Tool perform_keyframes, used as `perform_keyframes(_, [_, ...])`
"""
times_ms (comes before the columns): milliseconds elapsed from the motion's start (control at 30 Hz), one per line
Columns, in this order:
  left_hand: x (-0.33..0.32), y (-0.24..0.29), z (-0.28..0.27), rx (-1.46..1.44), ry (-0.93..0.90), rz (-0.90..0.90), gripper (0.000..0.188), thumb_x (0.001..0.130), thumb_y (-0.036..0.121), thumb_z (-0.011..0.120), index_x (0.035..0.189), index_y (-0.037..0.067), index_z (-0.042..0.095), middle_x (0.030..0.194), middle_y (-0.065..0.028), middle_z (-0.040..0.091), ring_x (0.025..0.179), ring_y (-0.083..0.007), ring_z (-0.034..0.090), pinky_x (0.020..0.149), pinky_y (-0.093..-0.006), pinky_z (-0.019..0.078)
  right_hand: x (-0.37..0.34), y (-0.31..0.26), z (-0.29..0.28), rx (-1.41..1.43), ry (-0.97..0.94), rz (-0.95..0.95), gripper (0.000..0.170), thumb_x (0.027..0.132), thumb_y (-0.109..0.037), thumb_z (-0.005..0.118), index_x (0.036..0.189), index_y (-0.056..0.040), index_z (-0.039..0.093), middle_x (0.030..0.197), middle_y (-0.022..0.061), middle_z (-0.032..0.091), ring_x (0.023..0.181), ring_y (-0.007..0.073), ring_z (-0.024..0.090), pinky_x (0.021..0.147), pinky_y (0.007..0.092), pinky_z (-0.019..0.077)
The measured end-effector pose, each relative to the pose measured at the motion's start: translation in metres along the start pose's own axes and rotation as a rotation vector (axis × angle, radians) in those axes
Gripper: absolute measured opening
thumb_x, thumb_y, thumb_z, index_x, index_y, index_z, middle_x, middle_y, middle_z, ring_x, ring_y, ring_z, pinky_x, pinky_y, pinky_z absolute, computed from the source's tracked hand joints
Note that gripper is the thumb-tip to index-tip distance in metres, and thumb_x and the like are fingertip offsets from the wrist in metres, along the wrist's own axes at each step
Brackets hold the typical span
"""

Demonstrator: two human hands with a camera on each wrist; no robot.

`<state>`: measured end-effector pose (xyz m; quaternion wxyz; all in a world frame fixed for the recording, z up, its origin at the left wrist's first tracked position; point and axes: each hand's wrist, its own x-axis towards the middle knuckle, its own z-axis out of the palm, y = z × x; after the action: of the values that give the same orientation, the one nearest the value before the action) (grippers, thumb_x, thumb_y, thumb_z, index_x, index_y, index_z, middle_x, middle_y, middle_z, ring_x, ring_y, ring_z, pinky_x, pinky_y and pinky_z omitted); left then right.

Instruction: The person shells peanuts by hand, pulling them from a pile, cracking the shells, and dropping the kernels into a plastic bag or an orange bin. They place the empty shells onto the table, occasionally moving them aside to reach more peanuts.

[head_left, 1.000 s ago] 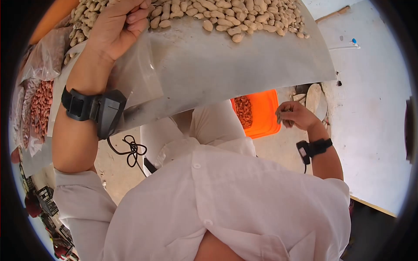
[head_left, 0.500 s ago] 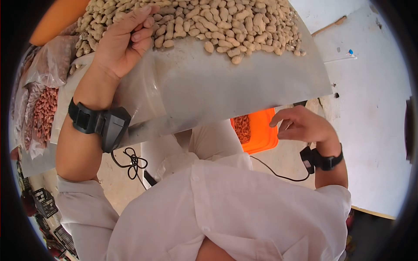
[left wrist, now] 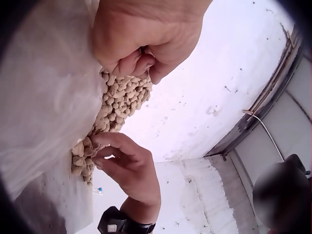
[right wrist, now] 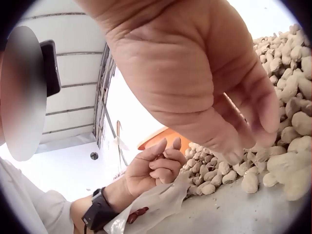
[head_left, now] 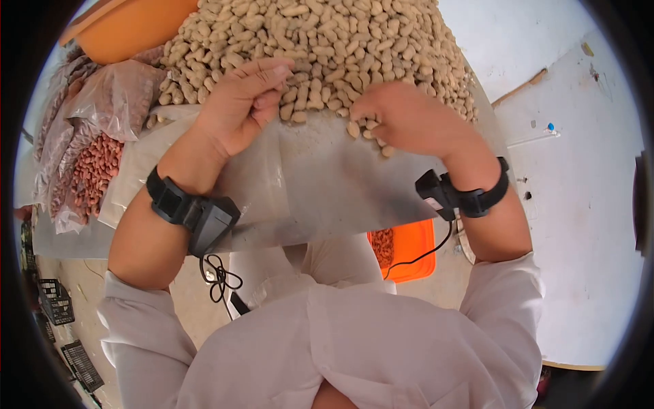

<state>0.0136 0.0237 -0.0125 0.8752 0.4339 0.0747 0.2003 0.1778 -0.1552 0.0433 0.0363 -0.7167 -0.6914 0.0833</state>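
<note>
The right hand reaches over the near edge of the unshelled peanut pile. Its thumb and bent fingers are apart at the peanuts in the left wrist view, closing on none. The left hand is raised at the pile's near left side. In the right wrist view, the left hand has its fingers curled in toward the thumb; whether anything small lies inside is hidden. Below it, a clear plastic bag lies on the table, with a few red kernels showing.
Bags of red kernels lie at the left, below an orange basin. An orange container with reddish bits stands below the metal table's front edge. A wrist cable hangs across it.
The right hand held brownish bits beside the orange container, then let them go and moved up to the pile. The left hand keeps its curled pose. The head view has shifted, showing more of the pile.
</note>
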Motion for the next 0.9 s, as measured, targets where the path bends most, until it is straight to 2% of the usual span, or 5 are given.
perform_keyframes(233, [-0.001,0.001,0.003,-0.037,0.061,-0.020,0.018,0.086,0.004,0.057,0.103,-0.001,0.058,0.070,0.0040,0.046,0.054,-0.0036,0.035,0.044,-0.0151,0.0282,0.031,0.004,0.028,-0.263,0.023,-0.026,0.015,0.067,-0.003,0.060,0.082,-0.0016,0.059,0.086,0.0131,0.053,0.078,0.0322,0.057,0.069,0.0411,0.0463])
perform_keyframes(433, [0.000,0.002,0.002,-0.058,0.051,-0.031,0.015,0.085,0.007,0.059,0.099,0.002,0.061,0.069,0.0041,0.048,0.053,-0.0034,0.036,0.044,-0.0156,0.0291,0.038,0.001,0.008,-0.183,0.079,-0.154,0.013,0.070,-0.005,0.062,0.083,-0.0017,0.059,0.078,0.0131,0.058,0.070,0.0282,0.059,0.061,0.0339,0.0470])
perform_keyframes(633, [-0.003,0.001,0.010,-0.032,0.071,0.061,0.016,0.085,0.007,0.059,0.100,0.003,0.061,0.073,0.0027,0.053,0.054,-0.0036,0.038,0.045,-0.0166,0.0311,0.055,-0.026,-0.003,0.687,0.511,-0.109,0.014,0.075,-0.010,0.065,0.079,0.0007,0.057,0.066,0.0071,0.060,0.055,0.0155,0.056,0.052,0.0282,0.0453])
perform_keyframes(733, [-0.005,0.003,0.011,-0.056,0.032,0.102,0.017,0.086,0.007,0.058,0.103,0.002,0.061,0.075,0.0013,0.055,0.054,-0.0039,0.038,0.045,-0.0165,0.0313,0.060,-0.030,0.010,1.000,0.503,-0.099,0.014,0.080,-0.011,0.064,0.087,-0.0012,0.057,0.069,0.0039,0.059,0.057,0.0086,0.053,0.052,0.0226,0.0441])
perform_keyframes(900, [-0.007,0.001,0.013,-0.056,-0.047,0.136,0.018,0.086,0.007,0.059,0.102,0.002,0.062,0.077,-0.0004,0.058,0.053,-0.0045,0.040,0.046,-0.0174,0.0332,0.056,-0.031,0.022,1.409,0.457,-0.141,0.015,0.087,-0.009,0.056,0.100,-0.0019,0.056,0.075,0.0044,0.059,0.060,0.0095,0.055,0.053,0.0222,0.0458])
